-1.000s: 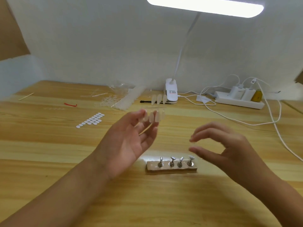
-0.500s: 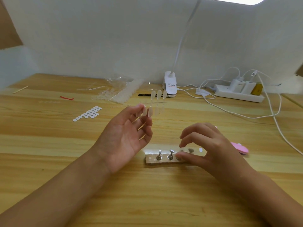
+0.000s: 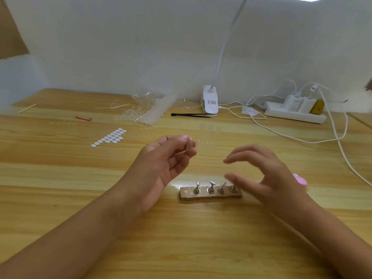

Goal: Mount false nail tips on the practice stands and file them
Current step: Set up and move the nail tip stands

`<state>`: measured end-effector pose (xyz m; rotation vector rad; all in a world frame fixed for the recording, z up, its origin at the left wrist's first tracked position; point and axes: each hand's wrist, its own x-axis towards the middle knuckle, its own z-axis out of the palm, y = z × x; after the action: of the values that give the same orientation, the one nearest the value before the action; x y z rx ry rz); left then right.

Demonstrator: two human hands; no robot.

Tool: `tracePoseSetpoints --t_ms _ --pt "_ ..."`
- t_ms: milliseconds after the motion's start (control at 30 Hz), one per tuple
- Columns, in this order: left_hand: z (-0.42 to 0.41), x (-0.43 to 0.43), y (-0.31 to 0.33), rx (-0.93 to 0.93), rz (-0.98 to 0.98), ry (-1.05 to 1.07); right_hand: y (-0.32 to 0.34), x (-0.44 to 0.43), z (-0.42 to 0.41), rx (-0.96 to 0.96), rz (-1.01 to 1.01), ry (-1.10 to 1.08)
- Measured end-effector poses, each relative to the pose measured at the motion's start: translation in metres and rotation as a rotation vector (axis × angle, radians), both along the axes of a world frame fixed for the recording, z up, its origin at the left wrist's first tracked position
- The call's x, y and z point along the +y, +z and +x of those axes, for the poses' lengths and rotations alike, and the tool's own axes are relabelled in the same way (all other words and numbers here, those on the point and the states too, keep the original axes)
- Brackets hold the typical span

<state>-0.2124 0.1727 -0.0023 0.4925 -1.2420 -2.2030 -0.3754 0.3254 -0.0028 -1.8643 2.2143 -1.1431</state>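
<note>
**Inspector:** Start at the left of the counter [image 3: 60,178]. What lies there?

**Examiner:** A sheet of white adhesive tabs [image 3: 109,137], well apart from the work. Behind it is a clear bag of spare tips [image 3: 150,114]. Neither obstructs.

**Inspector:** The left hand?

**Examiner:** The left hand [image 3: 165,166] is raised, palm up. Its thumb and fingers [image 3: 188,147] pinch a strip of nail tips [image 3: 208,137]. The strip is blurred, but it appears to extend rightward from the fingers, above the counter.

**Inspector:** The mounting point?

**Examiner:** The practice stand [image 3: 210,195] lies on the counter below and to the right of that hand. Its long axis runs left to right, with four metal posts upright. The third post carries a mounted tip [image 3: 223,185]. The others look bare.

**Inspector:** The right hand?

**Examiner:** The right hand [image 3: 269,178] hovers at the stand's right end, fingers loosely curved, holding nothing. It is the nearer hand to the posts and sits just right of the strip. In my judgement, the next tip must come off the strip and go down to a bare post. The thumb crowds the fourth post. A pink file [image 3: 300,179] lies just beyond, half hidden.
</note>
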Motion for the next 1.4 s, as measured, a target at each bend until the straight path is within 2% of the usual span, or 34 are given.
tracePoseSetpoints --t_ms 133,267,433,500,600,633,667,700,733,767,833,867,900,933,967,1067,1133,1233,1400 --pt "0.001 0.011 0.000 -0.132 -0.280 0.004 0.010 0.001 0.003 -0.273 -0.193 -0.058" --pt "0.001 0.023 0.002 -0.198 -0.394 -0.034 0.011 0.001 0.012 -0.244 -0.188 -0.036" --pt "0.002 0.031 0.008 -0.190 -0.355 -0.049 0.005 -0.002 0.019 -0.236 -0.181 -0.029" --pt "0.002 0.033 0.008 -0.197 -0.327 -0.048 0.002 -0.001 0.019 -0.082 -0.217 -0.053" --pt "0.001 0.032 0.005 -0.228 -0.267 -0.050 -0.001 -0.001 0.020 0.518 -0.347 -0.060" --pt "0.001 0.031 0.004 -0.233 -0.251 -0.053 -0.001 -0.002 0.021 0.636 -0.365 -0.036" --pt "0.002 0.030 0.002 -0.232 -0.255 -0.054 -0.002 -0.003 0.023 0.644 -0.370 -0.024" --pt "0.002 0.029 0.000 -0.219 -0.300 -0.053 -0.001 -0.003 0.024 0.560 -0.360 -0.027" --pt "0.003 0.029 0.000 -0.199 -0.417 -0.041 0.002 -0.003 0.026 0.382 -0.335 -0.039" --pt "0.005 0.028 -0.002 -0.169 -0.603 -0.003 0.006 -0.002 0.026 0.120 -0.288 -0.048" --pt "0.008 0.026 -0.003 -0.107 -1.126 0.127 0.015 0.000 0.024 -0.490 -0.162 -0.016" --pt "0.010 0.026 -0.002 -0.090 -1.362 0.158 0.017 0.001 0.020 -0.713 -0.133 0.000" --pt "0.011 0.027 -0.004 -0.073 -1.526 0.164 0.018 0.001 0.016 -0.818 -0.137 -0.014" --pt "0.011 0.028 -0.005 -0.064 -1.540 0.117 0.018 0.002 0.012 -0.834 -0.153 -0.037" --pt "0.010 0.030 -0.004 -0.057 -1.429 0.042 0.018 0.002 0.011 -0.815 -0.169 -0.047" --pt "0.011 0.034 0.001 -0.047 -0.882 -0.211 0.018 0.003 0.013 -0.670 -0.183 -0.025" --pt "0.011 0.034 0.003 -0.041 -0.636 -0.314 0.016 0.003 0.013 -0.564 -0.172 -0.020" --pt "0.009 0.032 0.006 -0.025 -0.551 -0.343 0.012 0.001 0.014 -0.440 -0.190 -0.028" --pt "0.009 0.032 0.004 -0.010 -0.575 -0.351 0.006 0.000 0.013 -0.341 -0.228 -0.017"
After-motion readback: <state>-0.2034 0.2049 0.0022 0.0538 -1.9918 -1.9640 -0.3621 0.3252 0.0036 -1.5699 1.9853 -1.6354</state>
